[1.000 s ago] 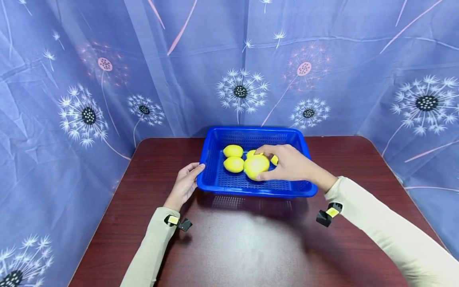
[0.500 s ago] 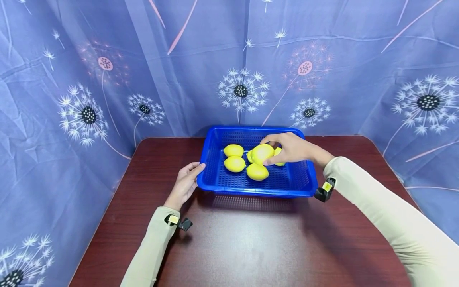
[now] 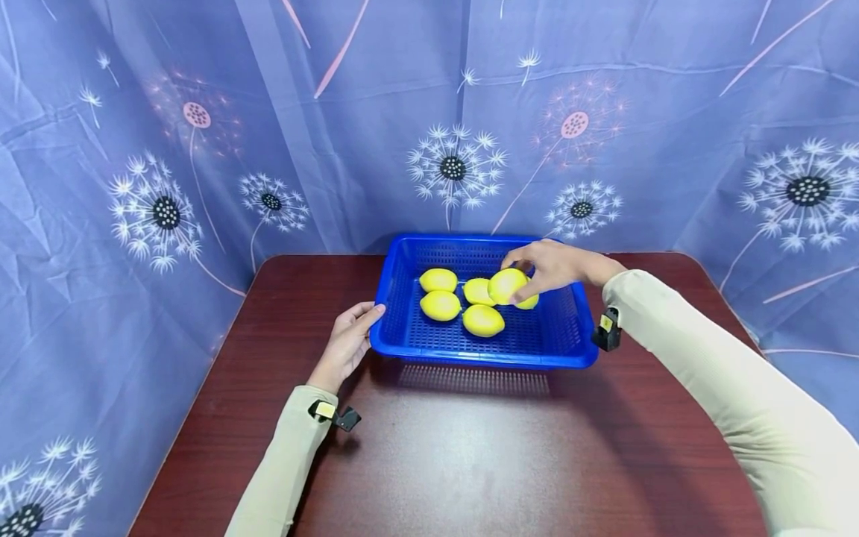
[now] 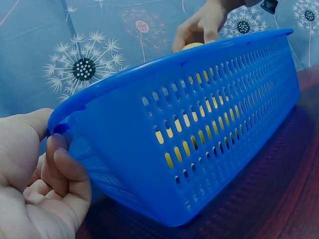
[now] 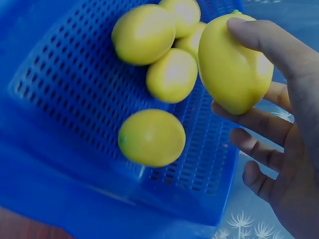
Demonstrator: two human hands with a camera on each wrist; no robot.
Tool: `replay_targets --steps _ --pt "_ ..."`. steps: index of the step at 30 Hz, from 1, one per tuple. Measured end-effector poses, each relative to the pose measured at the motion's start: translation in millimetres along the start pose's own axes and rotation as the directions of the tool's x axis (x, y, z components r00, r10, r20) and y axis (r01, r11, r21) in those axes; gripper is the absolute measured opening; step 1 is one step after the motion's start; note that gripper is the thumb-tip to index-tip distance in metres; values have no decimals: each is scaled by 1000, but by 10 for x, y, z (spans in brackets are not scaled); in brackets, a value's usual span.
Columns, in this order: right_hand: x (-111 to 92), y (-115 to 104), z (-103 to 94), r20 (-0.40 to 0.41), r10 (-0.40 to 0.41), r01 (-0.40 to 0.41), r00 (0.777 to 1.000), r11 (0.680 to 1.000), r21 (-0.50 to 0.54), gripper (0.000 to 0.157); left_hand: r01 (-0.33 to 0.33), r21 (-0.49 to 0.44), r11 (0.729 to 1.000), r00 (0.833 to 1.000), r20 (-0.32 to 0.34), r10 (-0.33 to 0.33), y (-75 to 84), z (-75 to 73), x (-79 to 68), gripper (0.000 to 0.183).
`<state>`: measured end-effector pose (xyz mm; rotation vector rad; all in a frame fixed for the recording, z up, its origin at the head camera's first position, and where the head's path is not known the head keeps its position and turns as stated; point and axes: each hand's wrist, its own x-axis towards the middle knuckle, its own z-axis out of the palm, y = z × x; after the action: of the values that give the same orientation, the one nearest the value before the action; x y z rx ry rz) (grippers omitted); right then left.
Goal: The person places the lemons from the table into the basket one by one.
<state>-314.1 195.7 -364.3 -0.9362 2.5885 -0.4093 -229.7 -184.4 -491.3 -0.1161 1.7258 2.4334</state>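
Observation:
A blue plastic basket with slotted walls stands on the table and holds several yellow lemons. My left hand grips its left rim, thumb on top and fingers curled below, as the left wrist view shows. Between the thumb and fingers of my right hand is a lemon, held above the others in the basket's right half. That held lemon is in plain sight in the right wrist view. Below it, another lemon is partly hidden. A front lemon and a left lemon lie on the basket floor.
The dark red-brown table extends in front of the basket and to both sides. A blue curtain with dandelion prints hangs right behind the table. Each sleeve carries a small black wrist camera.
My right hand has moved back and to the right with the lemon, uncovering the lemon at the front of the basket. My left hand has stayed on the rim.

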Motion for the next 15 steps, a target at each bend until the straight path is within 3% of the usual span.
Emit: replay_targets --steps 5,9,15 --pt "40 19 18 76 59 -51 995 993 -104 70 4 -8 1000 1000 3 -4 -5 -2 7 4" --pt "45 13 71 93 98 -81 991 981 -177 70 7 -20 1000 1000 -4 -7 -5 7 4 4" --pt "45 25 171 87 92 -66 992 961 -270 53 5 -15 1000 1000 -1 -5 3 -1 -2 7"
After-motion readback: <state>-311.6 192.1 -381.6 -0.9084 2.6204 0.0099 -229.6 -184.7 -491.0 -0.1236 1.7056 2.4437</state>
